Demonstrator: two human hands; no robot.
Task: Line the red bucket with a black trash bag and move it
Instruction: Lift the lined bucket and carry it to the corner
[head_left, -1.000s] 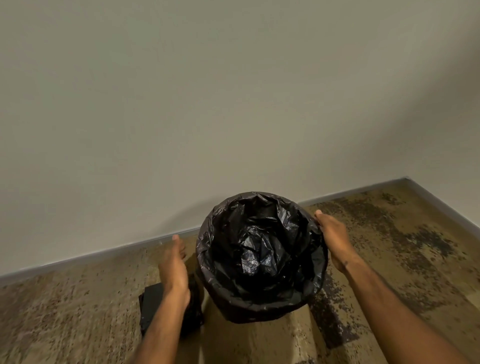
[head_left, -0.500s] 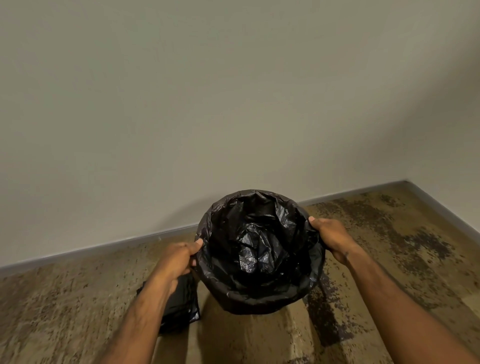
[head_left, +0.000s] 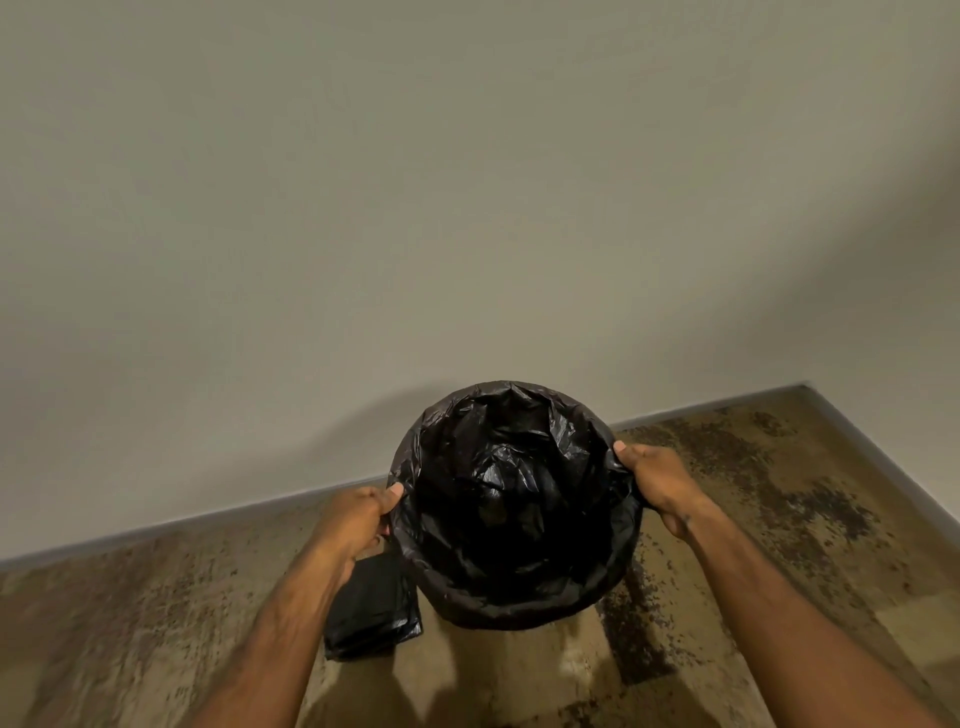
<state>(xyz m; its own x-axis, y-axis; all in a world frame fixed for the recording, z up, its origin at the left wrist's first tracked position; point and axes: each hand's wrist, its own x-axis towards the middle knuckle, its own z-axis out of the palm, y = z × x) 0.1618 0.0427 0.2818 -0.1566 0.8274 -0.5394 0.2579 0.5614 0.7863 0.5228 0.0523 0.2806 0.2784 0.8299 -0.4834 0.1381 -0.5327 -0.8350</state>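
Observation:
The bucket (head_left: 519, 597) stands in front of me near the wall, fully wrapped in a black trash bag (head_left: 511, 499) that lines its inside and folds over the rim, so no red shows. My left hand (head_left: 358, 519) grips the bag-covered rim on the left side, thumb on top. Across from it, my right hand (head_left: 657, 480) grips the rim on the right. The bucket seems raised slightly off the floor, though its base is hidden.
A folded stack of black trash bags (head_left: 371, 608) lies on the stained wooden floor (head_left: 779, 519) just left of the bucket, under my left forearm. A plain wall with a grey baseboard (head_left: 182, 525) runs behind; a second wall closes the corner at right.
Both hands closed in from beside the bucket and took hold of its rim. The bucket has risen slightly in view.

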